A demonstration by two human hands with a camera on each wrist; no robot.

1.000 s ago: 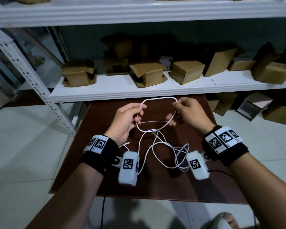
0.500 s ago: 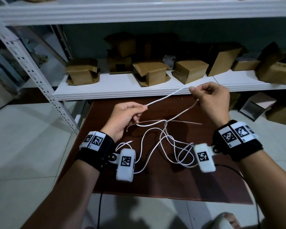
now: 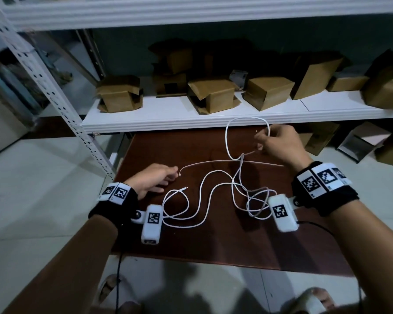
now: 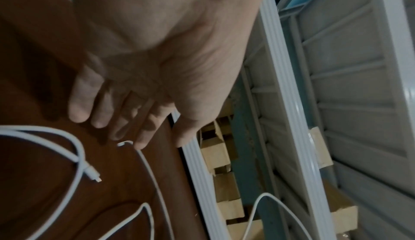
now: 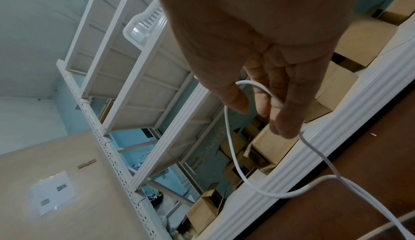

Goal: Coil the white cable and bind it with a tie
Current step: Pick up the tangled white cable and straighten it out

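Right hand [image 3: 279, 143] is up over the far side of the bench [image 3: 213, 241], its grip pinched on one raised loop of the white cable [image 3: 204, 189]; the rest sprawls loose across the dark wood in lazy curves. Left hand [image 3: 153, 181] lies low with its grip released, fingers straight, fingertips [image 4: 141, 141] just at the end of the thin tie [image 3: 213, 162] lying flat across the bench. That cable looks light and floppy, so it should spring out of shape unless each turn is pinched where the loops cross. The tie looks like stiff wire, best picked up at one end. Room is fair: the shelf edge [image 3: 191, 118] sits close behind the raised loop, and the near bench edge is open.
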